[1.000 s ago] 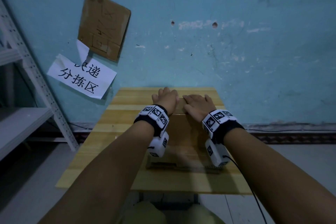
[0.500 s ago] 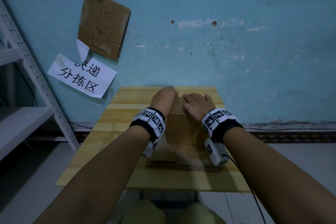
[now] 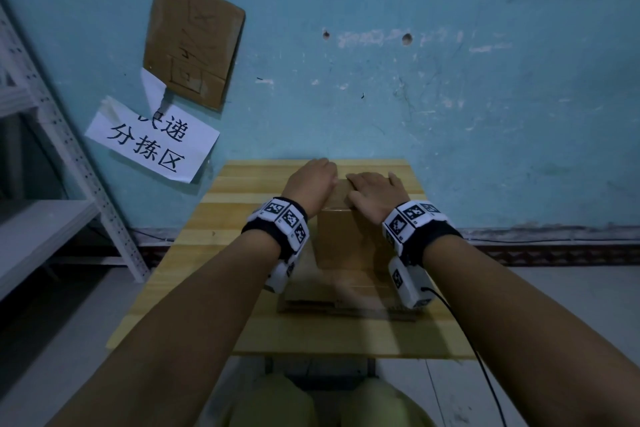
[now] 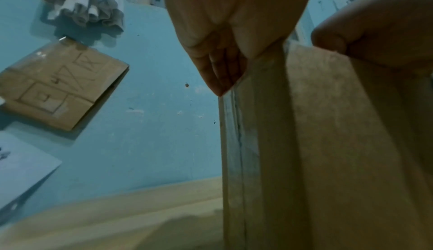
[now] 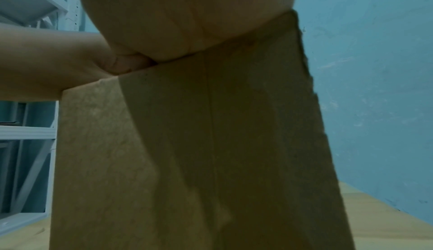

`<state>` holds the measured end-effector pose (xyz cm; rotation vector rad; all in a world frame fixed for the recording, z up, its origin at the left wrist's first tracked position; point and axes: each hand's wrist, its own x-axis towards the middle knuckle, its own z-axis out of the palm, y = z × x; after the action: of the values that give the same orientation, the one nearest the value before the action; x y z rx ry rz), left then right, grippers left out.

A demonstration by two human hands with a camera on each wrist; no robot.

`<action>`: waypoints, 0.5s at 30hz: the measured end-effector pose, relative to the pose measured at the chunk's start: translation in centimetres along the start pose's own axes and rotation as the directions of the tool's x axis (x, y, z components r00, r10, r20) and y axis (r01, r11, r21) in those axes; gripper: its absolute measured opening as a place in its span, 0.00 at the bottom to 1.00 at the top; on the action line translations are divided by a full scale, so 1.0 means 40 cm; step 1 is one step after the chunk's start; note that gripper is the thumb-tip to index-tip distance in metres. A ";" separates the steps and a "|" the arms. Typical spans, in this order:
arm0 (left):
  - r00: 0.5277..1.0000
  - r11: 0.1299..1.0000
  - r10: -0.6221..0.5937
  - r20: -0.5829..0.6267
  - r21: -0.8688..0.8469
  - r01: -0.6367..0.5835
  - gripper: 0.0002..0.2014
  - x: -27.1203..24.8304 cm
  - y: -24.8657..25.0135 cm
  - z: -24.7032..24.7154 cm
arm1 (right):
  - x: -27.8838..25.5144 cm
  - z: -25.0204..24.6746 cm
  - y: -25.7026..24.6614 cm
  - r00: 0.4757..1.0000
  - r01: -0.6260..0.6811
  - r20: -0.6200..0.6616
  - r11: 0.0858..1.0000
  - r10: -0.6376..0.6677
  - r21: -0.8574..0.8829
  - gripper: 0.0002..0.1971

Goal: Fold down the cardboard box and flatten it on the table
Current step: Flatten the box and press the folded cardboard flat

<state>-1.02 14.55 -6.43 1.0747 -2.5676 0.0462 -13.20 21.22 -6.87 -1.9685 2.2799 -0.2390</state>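
You face a scuffed blue wall [image 3: 415, 80] with a paper sign [image 3: 152, 139]; white metal shelving [image 3: 41, 218] stands left in dim light.

The cardboard box [image 3: 341, 239] stands on the bench [image 3: 221, 253], which is against the wall [image 3: 450, 97]. A shelving rack [image 3: 52, 184] stands left of the bench; a paper sign [image 3: 152, 140] hangs on the wall below a cardboard sheet [image 3: 194, 42].

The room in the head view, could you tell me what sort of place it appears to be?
Probably a parcel sorting corner: the paper sign reads roughly "express sorting area", a metal shelving rack stands at the left, and both hands work a cardboard box.
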 end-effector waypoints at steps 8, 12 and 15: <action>0.998 0.960 -0.059 0.034 -0.273 0.066 0.05 -0.012 -0.026 -0.011 | -0.002 -0.002 -0.002 1.000 -0.002 -0.005 1.000 0.002 -0.003 0.26; 0.999 0.907 -0.007 0.044 -0.420 0.024 0.05 -0.026 -0.036 -0.018 | -0.002 -0.004 -0.002 1.000 0.000 0.002 1.000 0.000 -0.009 0.26; 0.999 0.927 0.015 0.048 -0.374 0.004 0.18 -0.033 -0.034 -0.023 | 0.000 -0.005 -0.002 1.000 0.002 0.002 1.000 -0.002 -0.012 0.26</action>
<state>1.07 14.63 -6.14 0.9290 -2.4822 -0.4576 -13.14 21.24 -6.67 -1.9756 2.2837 -0.2236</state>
